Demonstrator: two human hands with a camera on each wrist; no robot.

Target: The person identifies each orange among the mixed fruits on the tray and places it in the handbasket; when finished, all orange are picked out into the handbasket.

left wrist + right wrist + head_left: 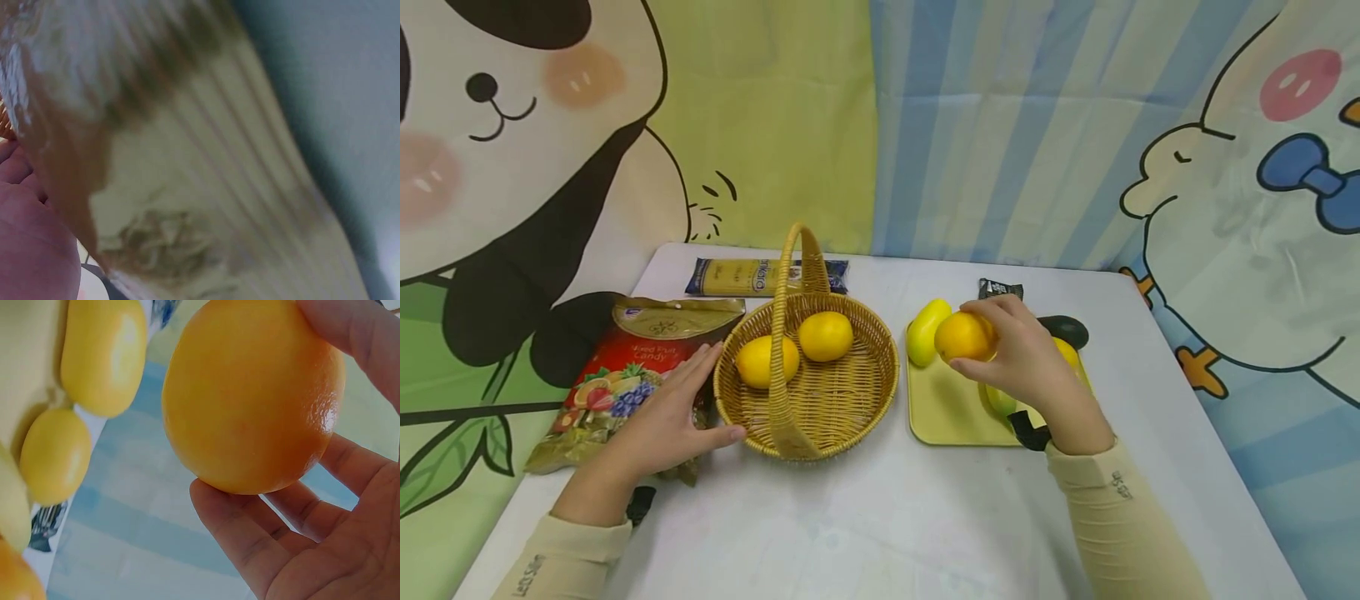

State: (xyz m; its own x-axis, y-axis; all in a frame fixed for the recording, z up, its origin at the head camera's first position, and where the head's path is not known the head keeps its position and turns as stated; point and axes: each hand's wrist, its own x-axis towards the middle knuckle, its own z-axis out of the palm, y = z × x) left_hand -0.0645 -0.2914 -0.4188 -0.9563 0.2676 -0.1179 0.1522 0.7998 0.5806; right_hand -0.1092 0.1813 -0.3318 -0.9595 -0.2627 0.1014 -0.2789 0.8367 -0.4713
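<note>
Gripping lemon (964, 336) | right hand (1028, 362) | long axis sideways

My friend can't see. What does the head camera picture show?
The right hand holds an orange fruit above a yellow tray. The left hand rests against a wicker basket with two lemons inside, on a white table.

Left hand (662, 421) lies flat with fingers (696, 367) straight, while right hand (1026, 358) is raised, its fingers curled.
</note>
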